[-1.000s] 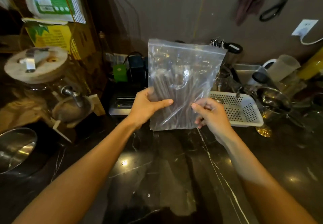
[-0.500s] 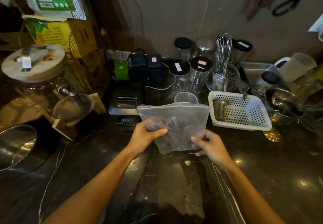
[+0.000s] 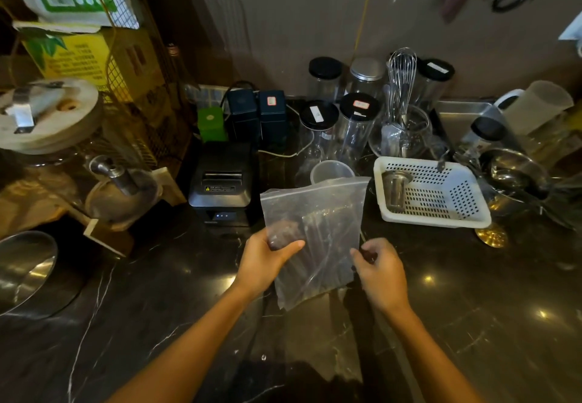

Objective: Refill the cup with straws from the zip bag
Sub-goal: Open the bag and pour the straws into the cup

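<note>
A clear zip bag (image 3: 318, 213) holding several dark straws (image 3: 324, 239) hangs low over the dark marble counter (image 3: 157, 308), its zip edge pointing away from me. My left hand (image 3: 264, 261) grips the bag's left side, thumb on top and fingers showing through the plastic. My right hand (image 3: 381, 272) pinches the bag's lower right edge. Just behind the bag stands a translucent plastic cup (image 3: 330, 172), its lower part hidden by the bag; I see no straws in it.
A black receipt printer (image 3: 223, 187) sits left of the bag. A white perforated basket (image 3: 437, 195) with a metal strainer cup stands to the right. Behind are lidded jars (image 3: 359, 122), a whisk (image 3: 402, 69) and metal bowls (image 3: 516, 172). A steel bowl (image 3: 22, 273) lies far left.
The bag came down from an upright position in front of my view to low over the counter, uncovering the cup and jars. Both hands kept hold of it.
</note>
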